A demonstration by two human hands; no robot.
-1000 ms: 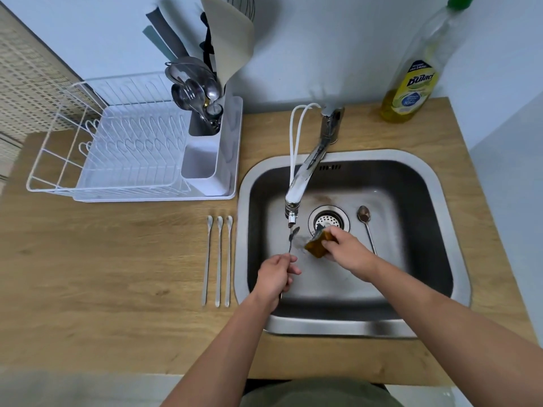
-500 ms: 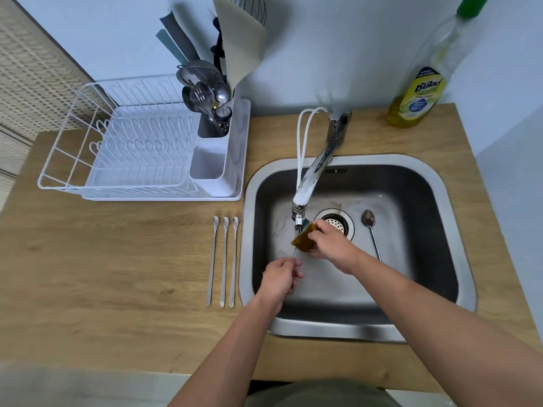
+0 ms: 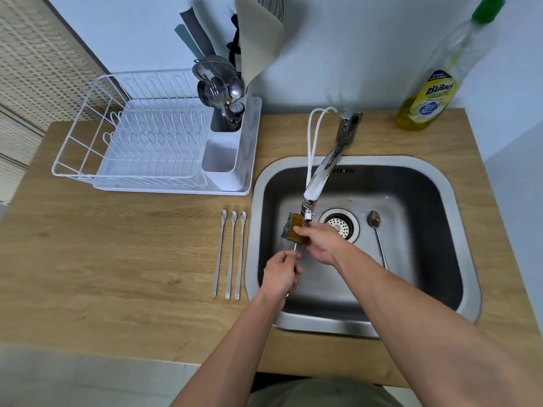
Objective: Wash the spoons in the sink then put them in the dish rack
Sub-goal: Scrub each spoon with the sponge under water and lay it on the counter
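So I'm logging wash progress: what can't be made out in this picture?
- Head view: the held spoon has its bowl hidden by the sponge and right hand.
- Its handle end sits inside the left hand.
- Water from the faucet: too faint to tell.

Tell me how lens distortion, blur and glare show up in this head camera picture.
Head view: wide-angle bending bows the wooden counter's edges and tilts the yellow dish soap bottle; the bottom strip is blurred; soft glare sits on the steel sink's near rim; hands look sharp.

Both forearms [image 3: 411,312] are seen bare, with no sleeves; an olive-green garment [image 3: 320,392] is worn at the lower edge.
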